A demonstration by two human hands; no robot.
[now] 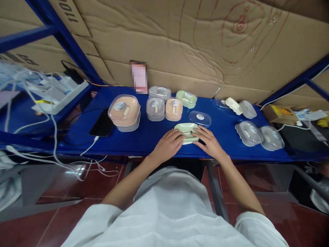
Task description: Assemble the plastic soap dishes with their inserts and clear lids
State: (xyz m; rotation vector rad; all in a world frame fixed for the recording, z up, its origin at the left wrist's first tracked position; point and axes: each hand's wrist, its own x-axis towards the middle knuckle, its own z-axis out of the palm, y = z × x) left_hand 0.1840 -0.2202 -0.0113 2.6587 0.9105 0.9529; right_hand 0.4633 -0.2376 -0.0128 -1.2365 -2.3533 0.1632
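A pale green plastic dish [187, 127], oval with a slot across its middle, lies near the front edge of the blue table. My left hand [168, 145] grips its left side with curled fingers, the fingertips near the slot. On the right side, my right hand [211, 143] holds the rim, fingers along the far edge and thumb toward the near edge. Just behind the dish rests a clear oval lid [199, 118] with a round sticker. What lies under my palms is hidden.
Beyond stand lidded boxes: grey [155, 109], peach [174, 109] and green [186, 98]. A larger peach box [124, 111] and a black phone [102, 123] are left. More grey boxes [248, 133] stand right. A pixelated phone-like screen [139, 77] leans on the cardboard wall [164, 41].
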